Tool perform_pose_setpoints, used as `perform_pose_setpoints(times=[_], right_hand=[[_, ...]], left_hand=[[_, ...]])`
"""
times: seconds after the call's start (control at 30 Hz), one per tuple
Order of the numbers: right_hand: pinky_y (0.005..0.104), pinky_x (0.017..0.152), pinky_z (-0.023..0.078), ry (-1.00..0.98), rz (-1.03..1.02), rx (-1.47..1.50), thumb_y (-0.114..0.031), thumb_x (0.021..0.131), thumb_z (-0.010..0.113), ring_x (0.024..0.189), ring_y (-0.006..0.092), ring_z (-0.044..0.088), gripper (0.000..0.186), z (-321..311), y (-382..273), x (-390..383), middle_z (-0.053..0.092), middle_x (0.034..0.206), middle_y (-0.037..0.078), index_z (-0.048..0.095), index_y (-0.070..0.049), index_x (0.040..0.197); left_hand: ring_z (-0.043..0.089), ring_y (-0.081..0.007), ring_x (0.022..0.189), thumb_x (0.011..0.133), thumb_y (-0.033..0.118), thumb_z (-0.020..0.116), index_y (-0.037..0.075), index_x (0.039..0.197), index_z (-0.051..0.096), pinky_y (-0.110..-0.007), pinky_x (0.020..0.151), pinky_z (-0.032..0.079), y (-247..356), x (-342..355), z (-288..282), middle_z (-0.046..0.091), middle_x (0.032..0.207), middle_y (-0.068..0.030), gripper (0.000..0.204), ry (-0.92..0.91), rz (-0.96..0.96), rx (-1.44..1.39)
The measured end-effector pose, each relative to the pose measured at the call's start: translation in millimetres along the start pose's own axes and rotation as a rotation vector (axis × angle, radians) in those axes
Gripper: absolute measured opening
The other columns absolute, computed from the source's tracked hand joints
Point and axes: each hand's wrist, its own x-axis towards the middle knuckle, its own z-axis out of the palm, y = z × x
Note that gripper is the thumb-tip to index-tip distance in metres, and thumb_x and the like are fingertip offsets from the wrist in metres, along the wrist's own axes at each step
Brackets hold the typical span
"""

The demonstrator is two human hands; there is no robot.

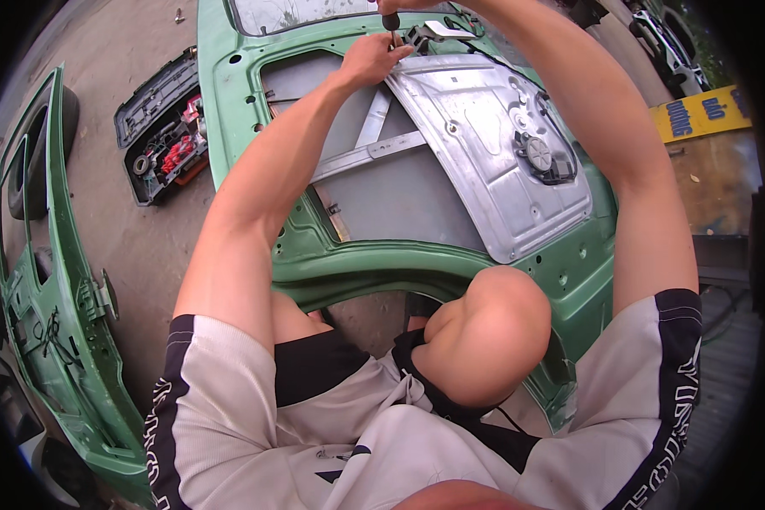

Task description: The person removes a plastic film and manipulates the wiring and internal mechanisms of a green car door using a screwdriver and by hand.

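At the top edge of the head view, my right hand (412, 4) is closed on the dark handle of a screwdriver (390, 21), which points down. Part of that hand is cut off by the frame. My left hand (372, 59) has its fingers pinched together around the screwdriver's lower end; anything small between them is hidden. Both hands are over the far part of a green car door (238, 157), which lies flat before me. A silver metal panel (459, 127) with a round motor (538, 155) covers the right part of its opening.
Left of the door lies an open tool case (149, 161) with red tools. Farther left is a second green door (76, 357) beside a tyre (70, 119). A yellow sign (697, 115) and a brown board (722, 178) are at the right. My bent knee (501, 331) is near the door.
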Motion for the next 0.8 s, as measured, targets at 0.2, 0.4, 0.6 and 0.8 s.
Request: perform_pose_setpoints(times=[0.2, 0.4, 0.6, 0.8], right_hand=[[0.0430, 0.072, 0.054, -0.063, 0.361, -0.463, -0.017, 0.080, 0.072, 0.079, 0.0281, 0.066, 0.031, 8.1, 14.8, 16.8, 0.071, 0.086, 0.015, 0.069, 0.000, 0.106], [0.0444, 0.071, 0.056, -0.086, -0.083, -0.076, -0.027, 0.084, 0.077, 0.079, 0.0333, 0.069, 0.040, 2.3, 3.2, 27.6, 0.075, 0.090, 0.018, 0.070, 0.001, 0.111], [0.0396, 0.064, 0.054, -0.166, 0.312, -0.341, -0.031, 0.080, 0.079, 0.074, 0.0245, 0.068, 0.034, -6.1, -17.1, 16.0, 0.076, 0.088, 0.018, 0.075, -0.001, 0.096], [0.0387, 0.062, 0.053, -0.130, 0.154, -0.184, -0.034, 0.080, 0.078, 0.070, 0.0214, 0.067, 0.036, -8.8, 27.8, 7.0, 0.075, 0.086, 0.018, 0.076, 0.000, 0.092]], left_hand=[[0.069, -0.0300, 0.084, 0.095, 0.041, 0.069, 0.007, 0.103, 0.073, -0.045, 0.077, 0.051, 14.8, -3.5, -7.9, 0.070, 0.083, -0.0169, 0.036, 0.062, 0.021, -0.107], [0.060, -0.0170, 0.072, 0.088, 0.047, 0.078, 0.008, 0.123, 0.074, -0.036, 0.070, 0.047, 8.8, 3.2, -29.4, 0.073, 0.087, -0.0136, 0.052, 0.162, 0.118, -0.285], [0.064, -0.0203, 0.077, 0.079, 0.022, 0.082, 0.005, 0.116, 0.072, -0.036, 0.074, 0.052, 33.6, -10.7, -46.2, 0.071, 0.088, -0.0113, 0.043, 0.122, -0.083, -0.442], [0.063, -0.0193, 0.079, 0.083, 0.026, 0.078, 0.004, 0.116, 0.073, -0.036, 0.075, 0.051, 49.5, 1.2, -38.6, 0.071, 0.090, -0.0117, 0.040, 0.132, 0.080, -0.520]])
